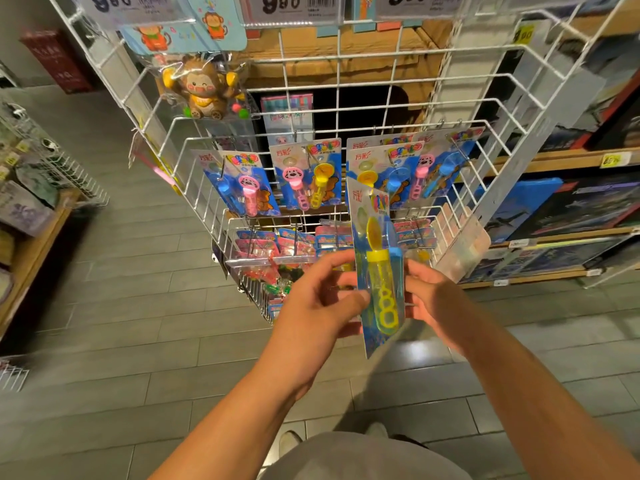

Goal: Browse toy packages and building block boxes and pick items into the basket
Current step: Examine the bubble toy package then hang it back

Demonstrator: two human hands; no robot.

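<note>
We hold a blue cardboard blister pack with a yellow plastic bubble wand (379, 271) upright in front of the white wire display rack (346, 98). Our left hand (322, 306) pinches the pack's left edge between thumb and fingers; our right hand (433, 299) curls round its right edge. Matching blue bubble-wand packs (304, 174) hang on the rack just behind it, below a brown plastic monkey toy (204, 88).

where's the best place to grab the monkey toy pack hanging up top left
Judging by its pose, take the monkey toy pack by its flat blue header card above the bulging bag, coming from the front and pinching front to back; the crinkly bag gives little purchase.
</note>
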